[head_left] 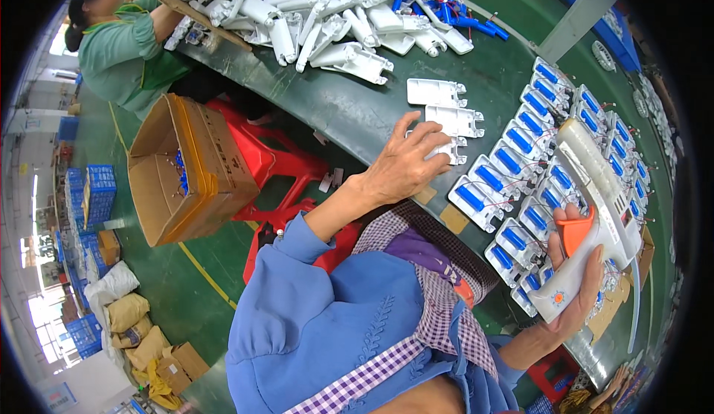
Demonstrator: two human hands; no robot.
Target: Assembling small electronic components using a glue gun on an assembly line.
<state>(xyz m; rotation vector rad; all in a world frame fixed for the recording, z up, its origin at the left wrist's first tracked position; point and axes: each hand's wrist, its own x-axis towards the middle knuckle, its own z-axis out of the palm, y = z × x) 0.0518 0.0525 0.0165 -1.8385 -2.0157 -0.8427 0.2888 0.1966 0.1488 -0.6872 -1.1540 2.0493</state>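
My right hand [584, 291] is wrapped round the pale handle of a white glue gun [611, 224] with an orange trigger. The gun is over the right part of the table, above rows of white plastic shells with blue cylindrical batteries [489, 177] and thin wires. My left hand [405, 162] has its fingers curled down onto a white plastic shell [451, 151], which they partly hide. Just beyond it lie two more bare shells, a middle one [455, 121] and a far one [433, 92], lined up side by side.
A heap of white shells [297, 12] covers the table's far left, with loose blue batteries [446, 5] beside it. Left of the table stand a red stool [275, 146] and an open cardboard box [216, 161]. A person in green [119, 49] works at the far left.
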